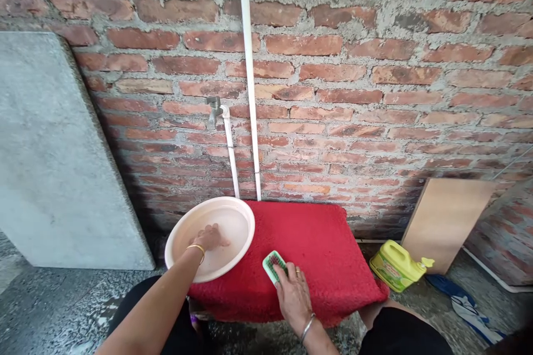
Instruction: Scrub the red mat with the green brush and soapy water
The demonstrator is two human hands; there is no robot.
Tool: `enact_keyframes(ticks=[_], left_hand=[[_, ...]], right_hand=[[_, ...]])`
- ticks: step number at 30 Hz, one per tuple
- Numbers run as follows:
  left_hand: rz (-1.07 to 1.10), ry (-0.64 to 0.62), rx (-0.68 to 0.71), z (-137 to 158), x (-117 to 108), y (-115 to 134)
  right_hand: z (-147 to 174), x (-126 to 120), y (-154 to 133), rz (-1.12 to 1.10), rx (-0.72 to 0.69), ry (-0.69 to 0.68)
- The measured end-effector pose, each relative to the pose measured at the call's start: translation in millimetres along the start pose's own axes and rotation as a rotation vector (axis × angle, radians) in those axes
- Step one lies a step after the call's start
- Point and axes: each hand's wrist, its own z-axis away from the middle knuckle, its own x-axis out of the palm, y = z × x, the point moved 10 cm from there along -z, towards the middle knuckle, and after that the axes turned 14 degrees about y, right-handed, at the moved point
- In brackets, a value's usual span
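wetting seems underway: left on the red cloth (pixel 316 238), the basin (pixel 251 228) is entered by the left hand (pixel 210 237), fingers loosely apart; mid-cloth, the brush (pixel 270 266) is touched by the right hand (pixel 295 295), clamping untellable; firm hold needed.

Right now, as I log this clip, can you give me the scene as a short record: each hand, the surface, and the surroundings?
Left hand: the left hand dips into the liquid in a pale basin
Right hand: the right hand has its fingers at a green brush; how firm the grip is cannot be told
Surface: red cloth, under brush and basin
Behind: brick wall with a tap and white pipe
Right side: yellow jug near a leaning board
Left side: leaning grey slab
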Motion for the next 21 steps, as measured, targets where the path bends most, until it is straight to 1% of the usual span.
enact_keyframes(ticks=[1,2,5,7,9,10,12,15,18,19,21], left_hand=[[-0.007,-0.023,-0.023,3,0,-1],[-0.007,-0.038,-0.036,5,0,-1],[0.018,-0.036,-0.039,7,-4,2],[0.049,-0.024,-0.046,8,-6,2],[0.082,-0.017,-0.048,7,-6,3],[0.091,-0.014,-0.05,7,-7,4],[0.088,-0.021,-0.051,8,-7,4],[0.066,-0.045,-0.048,11,-8,6],[0.061,-0.058,-0.037,15,-10,7],[0.064,-0.06,-0.036,16,-10,8],[0.073,-0.065,-0.045,17,-10,7]], right_hand=[[-7,0,-2,0.011,-0.002,-0.011],[-15,-2,2,0.037,0.016,-0.011],[-35,-16,38,0.173,0.135,0.022],[-40,-23,62,0.246,0.188,0.046],[-35,-23,71,0.268,0.181,0.068],[-30,-20,69,0.264,0.161,0.076],[-18,-10,54,0.231,0.097,0.082],[-8,10,14,0.143,-0.016,0.062],[-22,22,-17,0.096,-0.08,0.036],[-32,22,-21,0.101,-0.078,0.032],[-53,19,-16,0.138,-0.041,0.031]])
